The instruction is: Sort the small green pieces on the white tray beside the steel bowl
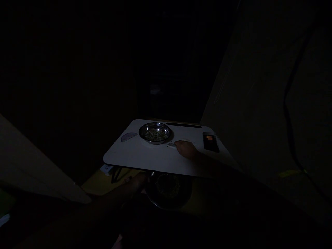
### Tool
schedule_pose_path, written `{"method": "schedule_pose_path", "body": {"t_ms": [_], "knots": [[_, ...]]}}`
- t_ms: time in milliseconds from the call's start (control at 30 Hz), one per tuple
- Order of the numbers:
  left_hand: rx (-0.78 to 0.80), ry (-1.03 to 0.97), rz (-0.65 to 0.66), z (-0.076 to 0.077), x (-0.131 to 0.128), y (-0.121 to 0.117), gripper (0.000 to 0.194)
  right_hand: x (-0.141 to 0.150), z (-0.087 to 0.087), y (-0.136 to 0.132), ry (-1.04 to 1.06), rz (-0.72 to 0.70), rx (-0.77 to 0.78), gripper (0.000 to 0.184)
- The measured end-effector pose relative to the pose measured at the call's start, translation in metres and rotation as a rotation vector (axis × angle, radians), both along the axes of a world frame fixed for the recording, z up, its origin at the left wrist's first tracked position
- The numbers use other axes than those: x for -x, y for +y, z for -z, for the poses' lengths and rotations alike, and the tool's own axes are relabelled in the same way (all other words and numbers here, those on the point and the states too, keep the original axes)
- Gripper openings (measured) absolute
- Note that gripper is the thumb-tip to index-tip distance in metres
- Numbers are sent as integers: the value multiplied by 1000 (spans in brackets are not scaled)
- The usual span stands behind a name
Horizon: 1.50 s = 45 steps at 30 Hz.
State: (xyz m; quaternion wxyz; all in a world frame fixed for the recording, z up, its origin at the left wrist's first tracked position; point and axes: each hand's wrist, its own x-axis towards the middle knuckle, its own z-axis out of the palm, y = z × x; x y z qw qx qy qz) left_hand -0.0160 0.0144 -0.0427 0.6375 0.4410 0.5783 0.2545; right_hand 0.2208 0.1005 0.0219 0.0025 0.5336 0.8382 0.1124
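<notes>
On the white lap table, my right hand is closed around a small pale flat piece whose exact kind I cannot make out. Its tip touches or nearly touches the tabletop, with a few dark specks beside it. Just left of that stands a shiny steel bowl holding small greenish bits. Below the table's front edge, my left hand grips the left rim of a second, wider metal bowl, which also holds greenish bits. Deep shadow hides most of the left fingers.
A clear protractor lies at the table's left side. A dark phone rests near the right edge. A dark slot runs along the back. A wall with a hanging cable rises on the right.
</notes>
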Motion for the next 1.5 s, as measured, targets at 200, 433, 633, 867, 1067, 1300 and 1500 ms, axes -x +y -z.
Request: {"method": "schedule_pose_path", "body": {"t_ms": [200,433,633,867,1067,1300,1500], "knots": [[31,26,-8,-5,-1,-1,9,3,3,0,23,-66,-11,28],[10,14,-19,-19,-6,-6,7,6,5,-10,54,-150,-23,30],[18,51,-35,-20,-6,-5,7,10,3,-17,59,-186,-18,28],[13,-3,-23,-25,-9,-8,9,10,2,-25,65,-224,-3,26],[-19,-7,-17,-27,-9,-9,13,9,-1,-34,40,-266,6,26],[7,-20,-67,-27,-9,-9,15,10,-1,-42,35,-337,-3,28],[-41,-31,-46,-33,-10,-13,8,12,-2,-48,54,-369,9,28]]}}
